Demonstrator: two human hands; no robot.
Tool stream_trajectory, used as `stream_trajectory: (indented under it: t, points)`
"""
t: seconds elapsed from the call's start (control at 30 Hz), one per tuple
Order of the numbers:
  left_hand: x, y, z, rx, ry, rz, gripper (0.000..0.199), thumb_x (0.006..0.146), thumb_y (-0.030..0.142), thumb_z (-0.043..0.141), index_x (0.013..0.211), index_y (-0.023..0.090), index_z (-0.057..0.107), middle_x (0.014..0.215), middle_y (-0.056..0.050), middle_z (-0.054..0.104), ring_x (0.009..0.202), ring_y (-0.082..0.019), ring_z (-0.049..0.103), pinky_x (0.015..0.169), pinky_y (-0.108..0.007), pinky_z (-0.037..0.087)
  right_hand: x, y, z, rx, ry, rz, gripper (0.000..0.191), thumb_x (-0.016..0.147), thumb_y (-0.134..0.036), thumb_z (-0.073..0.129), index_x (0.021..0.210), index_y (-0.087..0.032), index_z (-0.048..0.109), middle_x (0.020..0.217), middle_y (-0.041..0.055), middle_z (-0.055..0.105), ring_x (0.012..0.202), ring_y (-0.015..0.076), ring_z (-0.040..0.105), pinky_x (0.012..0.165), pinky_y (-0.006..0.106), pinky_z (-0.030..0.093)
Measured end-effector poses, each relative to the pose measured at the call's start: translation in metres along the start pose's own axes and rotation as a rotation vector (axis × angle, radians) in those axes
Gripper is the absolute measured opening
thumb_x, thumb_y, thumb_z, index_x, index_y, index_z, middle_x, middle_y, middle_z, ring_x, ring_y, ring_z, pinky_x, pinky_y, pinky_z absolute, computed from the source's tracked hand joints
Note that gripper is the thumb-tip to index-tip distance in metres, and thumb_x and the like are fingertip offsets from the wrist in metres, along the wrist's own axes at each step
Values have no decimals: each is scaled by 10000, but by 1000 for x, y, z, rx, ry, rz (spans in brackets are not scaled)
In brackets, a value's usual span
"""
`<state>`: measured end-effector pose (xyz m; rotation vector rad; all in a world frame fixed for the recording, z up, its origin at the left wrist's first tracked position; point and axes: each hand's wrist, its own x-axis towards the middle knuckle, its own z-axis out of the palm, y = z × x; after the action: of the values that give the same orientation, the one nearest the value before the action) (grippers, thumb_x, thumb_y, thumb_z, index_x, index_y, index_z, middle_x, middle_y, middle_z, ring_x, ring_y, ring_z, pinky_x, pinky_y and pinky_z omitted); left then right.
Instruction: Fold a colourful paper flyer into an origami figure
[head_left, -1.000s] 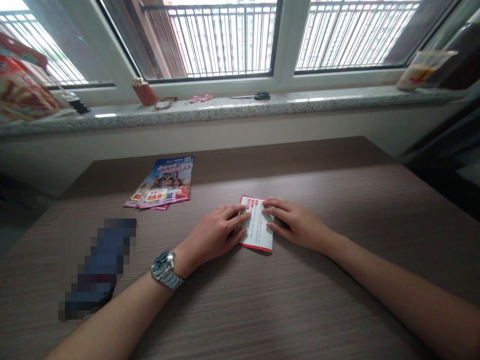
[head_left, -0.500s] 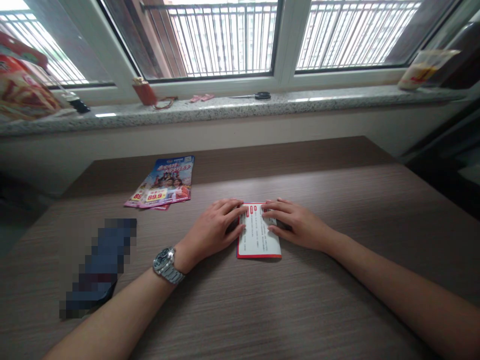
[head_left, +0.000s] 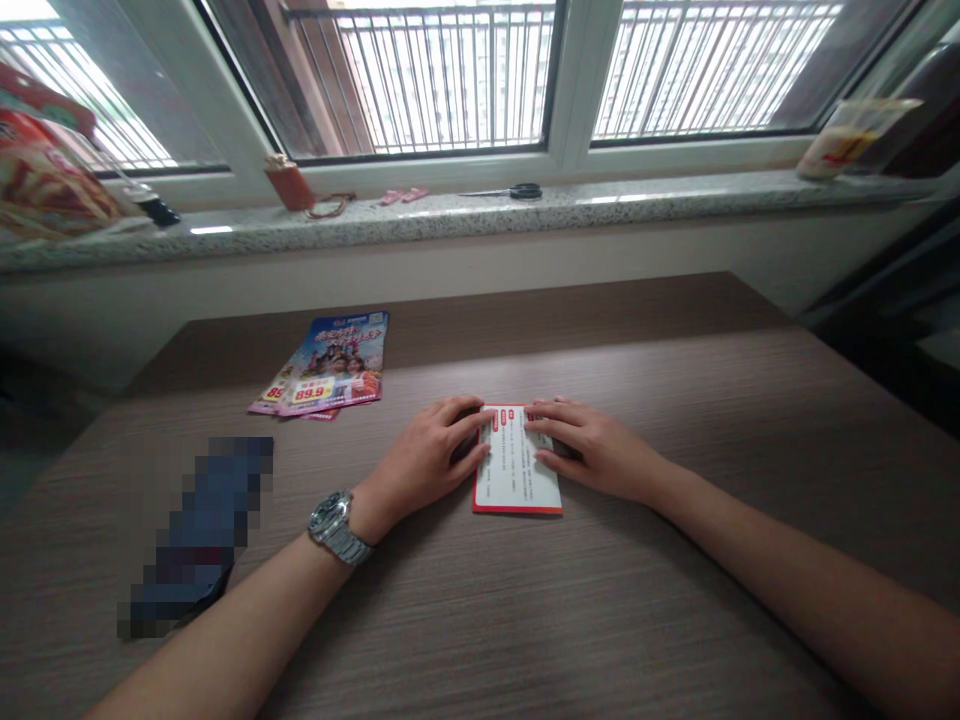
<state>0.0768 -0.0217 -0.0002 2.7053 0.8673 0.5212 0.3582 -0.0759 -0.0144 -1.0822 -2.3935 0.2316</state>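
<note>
As white card (head_left: pixel 517 480) is touched at both sides, it is probably steadied flat on surface (head_left: pixel 712 400). Left grip (head_left: pixel 427 450) spread over card's left edge, right grip (head_left: pixel 600 450) spread over right edge; no pinch seen. Card's near edge left uncovered; flyers (head_left: pixel 337 365) placed beyond card, leftward; room offered right of card.

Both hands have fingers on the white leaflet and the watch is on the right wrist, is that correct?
Wrong wrist: the head view shows the watch on the left one. The left hand and right hand do both have fingers on the white leaflet.
</note>
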Motion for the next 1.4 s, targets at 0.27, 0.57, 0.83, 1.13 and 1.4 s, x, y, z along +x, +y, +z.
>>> stream_trajectory:
  t: [0.27, 0.57, 0.83, 1.13, 1.4]
  points:
    - [0, 0, 0, 25, -13, 0, 434, 1012, 301, 565, 1442, 245, 540, 1437, -110, 543, 1304, -264, 521, 1122, -496, 456, 1, -2, -1, 9, 0, 17, 344, 988, -292, 608, 1320, -208, 628, 1409, 146, 629, 1360, 292, 555, 1159, 563, 435]
    - [-1, 3, 1, 36, 12, 22, 396, 1020, 279, 555, 1415, 254, 550, 1453, -107, 540, 1315, -273, 526, 1103, -505, 476, 2, -1, -1, 8, 6, 33, 355, 970, -298, 638, 1318, -229, 633, 1405, 140, 636, 1356, 300, 560, 1131, 563, 461]
    - [-2, 26, 2, 40, -99, 64, 618, 989, 458, 591, 1524, 194, 431, 1544, -148, 471, 1411, -316, 460, 1181, -516, 409, 2, -1, 0, -3, 5, 25, 353, 984, -314, 617, 1326, -228, 610, 1424, 125, 622, 1358, 282, 558, 1153, 536, 449]
    - [-2, 26, 2, 43, -108, 41, 640, 982, 463, 587, 1542, 211, 407, 1567, -141, 446, 1414, -319, 464, 1181, -507, 415, 3, -3, -1, 10, 11, 34, 352, 979, -284, 618, 1328, -242, 616, 1425, 120, 622, 1361, 288, 556, 1155, 548, 447]
    - [-3, 26, 5, 11, -94, 28, 652, 969, 461, 603, 1540, 221, 402, 1565, -129, 447, 1414, -319, 456, 1183, -506, 413, 3, -3, 0, 30, 25, 47, 338, 980, -271, 615, 1318, -259, 629, 1407, 111, 638, 1357, 281, 562, 1154, 551, 446]
